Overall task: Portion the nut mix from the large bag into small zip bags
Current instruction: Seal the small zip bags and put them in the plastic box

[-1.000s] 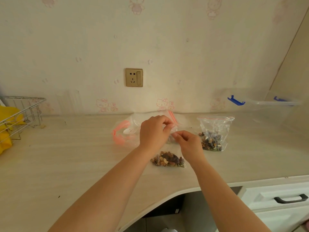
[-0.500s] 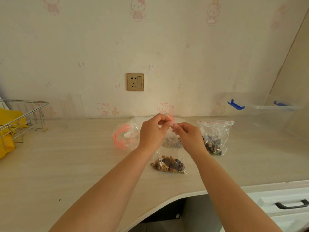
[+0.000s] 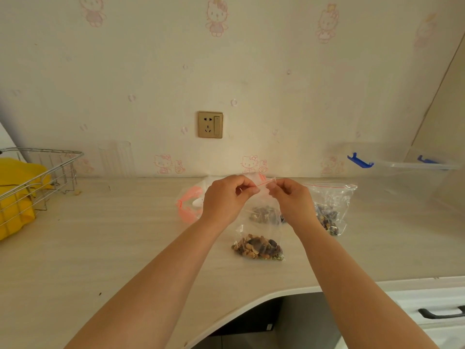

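There is a single view, from a wide-angle camera worn on the person's head. It faces forward and slightly down, toward the wall at 12 o'clock, with the counter spread across the lower half. Both forearms enter from 6 o'clock, so the camera sits close above them. The wire rack lies at 9 o'clock, the clear box at 3 o'clock. Straight edges bow near the frame's borders.

The person's two hands, left and right, are partly hiding what is possibly a clear nut-filled zip bag; the yellow cloth and black drawer handle are running past the frame edges.
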